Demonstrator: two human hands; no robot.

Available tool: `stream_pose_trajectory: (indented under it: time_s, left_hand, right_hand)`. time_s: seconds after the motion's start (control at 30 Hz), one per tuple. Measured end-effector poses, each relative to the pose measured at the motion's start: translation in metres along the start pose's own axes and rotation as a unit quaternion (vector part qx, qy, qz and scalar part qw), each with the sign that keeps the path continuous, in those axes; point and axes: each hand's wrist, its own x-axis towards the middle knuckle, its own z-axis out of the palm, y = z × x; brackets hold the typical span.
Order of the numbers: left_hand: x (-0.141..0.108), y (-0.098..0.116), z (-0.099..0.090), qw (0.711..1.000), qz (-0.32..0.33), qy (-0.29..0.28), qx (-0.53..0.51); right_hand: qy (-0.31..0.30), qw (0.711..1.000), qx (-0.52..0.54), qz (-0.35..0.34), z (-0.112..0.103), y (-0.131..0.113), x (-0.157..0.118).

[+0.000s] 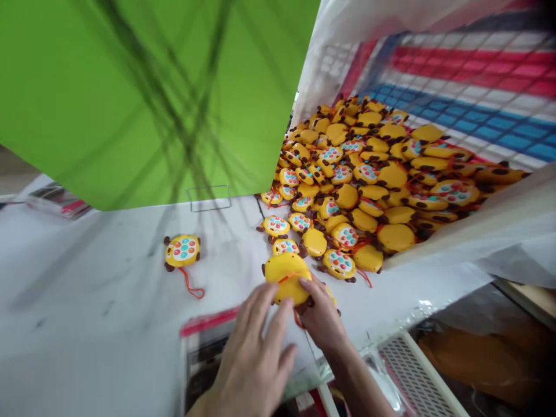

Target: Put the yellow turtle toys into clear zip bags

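My right hand grips a yellow animal-shaped toy, its plain back turned up and an orange cord lying across it. Part of another yellow toy shows behind that hand; I cannot tell whether it is held too. With fingers spread, my left hand reaches to the toy's near edge, its fingertips at or just over the surface. On the white table to the left lies a similar toy, face up, with red and blue dots, brown feet and an orange cord loop.
A large heap of the same toys spills from a mesh-sided, plastic-lined container at the right. A big green panel rises at the back left. Below the white table are a pink-edged box and a white perforated basket.
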Motion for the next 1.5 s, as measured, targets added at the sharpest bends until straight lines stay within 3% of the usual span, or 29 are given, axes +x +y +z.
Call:
stream_pose_trajectory:
  time_s: [0.1,0.17,0.23,0.33,0.43,0.53,0.73,0.97,1.13,1.27,1.37,1.5]
  left_hand:
    - [0.020,-0.004,-0.011,0.998,0.042,0.011,0.036]
    - [0.027,-0.009,-0.024,0.998,-0.008,0.052,-0.017]
    - [0.027,-0.016,-0.038,0.986,-0.092,0.068,-0.119]
    - [0.020,-0.026,-0.050,0.936,-0.194,0.047,-0.289]
    - [0.011,-0.032,-0.049,0.910,-0.226,0.022,-0.346]
    - [0.006,-0.032,-0.046,0.916,-0.225,0.004,-0.331]
    - [0.002,-0.031,-0.047,0.977,-0.149,0.034,-0.146]
    - [-0.004,-0.040,-0.050,0.975,-0.152,0.010,-0.160]
    - [-0.004,-0.047,-0.050,0.970,-0.185,0.069,-0.144]
    - [0.001,-0.047,-0.047,0.959,-0.199,0.067,-0.188]
    - [0.001,-0.048,-0.046,0.957,-0.218,0.079,-0.176]
    - [-0.003,-0.059,-0.055,0.962,-0.236,0.055,-0.130]
  right_hand:
    - [-0.095,0.993,-0.067,-0.028,0.015,0.005,-0.014]
    - [-0.149,0.976,-0.148,-0.051,0.018,0.005,-0.020]
    - [-0.141,0.968,-0.198,-0.056,0.016,0.005,-0.020]
    - [-0.077,0.976,-0.199,-0.046,0.012,0.012,-0.014]
    - [-0.109,0.981,-0.159,-0.018,0.015,0.023,-0.010]
    - [-0.140,0.980,-0.137,-0.017,0.022,0.035,-0.012]
    - [-0.106,0.990,-0.074,-0.050,0.025,0.046,-0.015]
    - [-0.161,0.986,-0.040,0.014,0.021,0.043,-0.019]
    - [-0.189,0.976,-0.106,-0.016,0.022,0.045,-0.023]
    - [-0.196,0.974,-0.112,0.021,0.022,0.050,-0.024]
    - [-0.179,0.979,-0.094,0.003,0.023,0.058,-0.022]
    - [-0.155,0.978,-0.136,-0.043,0.023,0.065,-0.020]
